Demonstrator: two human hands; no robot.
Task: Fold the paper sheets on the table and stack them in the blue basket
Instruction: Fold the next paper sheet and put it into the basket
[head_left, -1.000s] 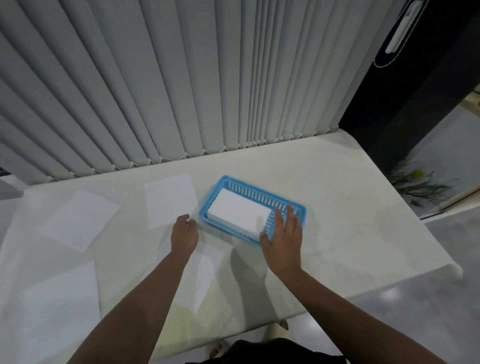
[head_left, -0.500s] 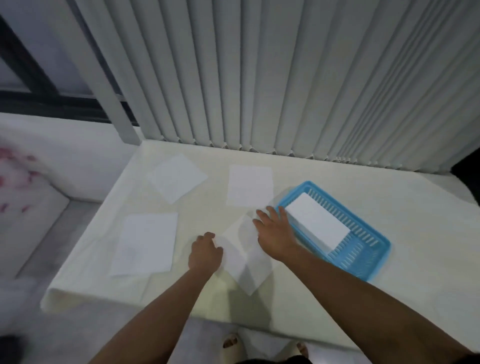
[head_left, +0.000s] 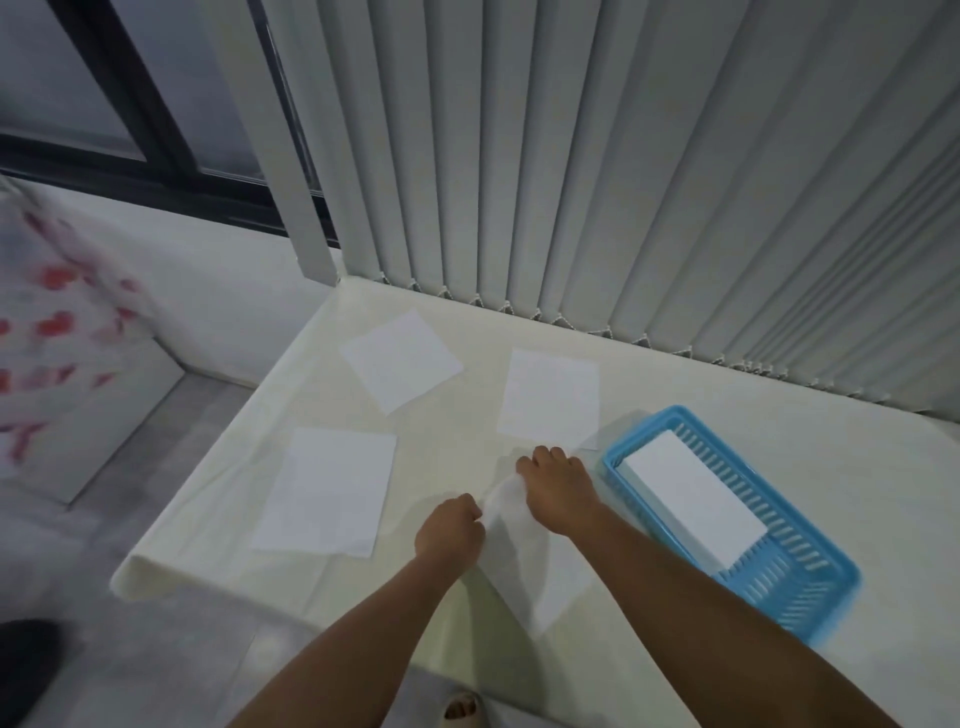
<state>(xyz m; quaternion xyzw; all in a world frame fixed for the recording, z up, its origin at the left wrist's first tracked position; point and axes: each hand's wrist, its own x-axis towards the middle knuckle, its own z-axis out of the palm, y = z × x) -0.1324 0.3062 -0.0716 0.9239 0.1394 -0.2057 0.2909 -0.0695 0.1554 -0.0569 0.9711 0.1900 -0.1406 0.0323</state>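
I am looking down at the table (head_left: 753, 415), draped in a pale cloth and butted against the vertical blinds (head_left: 623, 182), which is giving me a flat bed for creasing. The blue basket (head_left: 810, 587) is sitting at my right, near enough that a finished piece needs only a short carry, and a stack of folded paper (head_left: 693, 499) is already lying inside it along its length. 3 flat sheets are waiting farther out: the near-left sheet (head_left: 327, 491) by the table's left edge, the far-left sheet (head_left: 401, 359) turned at an angle, and the far-middle sheet (head_left: 549, 397) just beyond my right fingers. The sheet in hand (head_left: 535, 566) is lying between my forearms, just beside the basket, and I judge this to be the start of its fold. My right hand (head_left: 558, 491) is lying palm down with fingers together on the sheet's far end, probably pinning it so it does not slide on the cloth. My left hand (head_left: 449, 530) is curled closed at the sheet's left edge, apparently pinching it to lift it over, though the fingertips are hidden.
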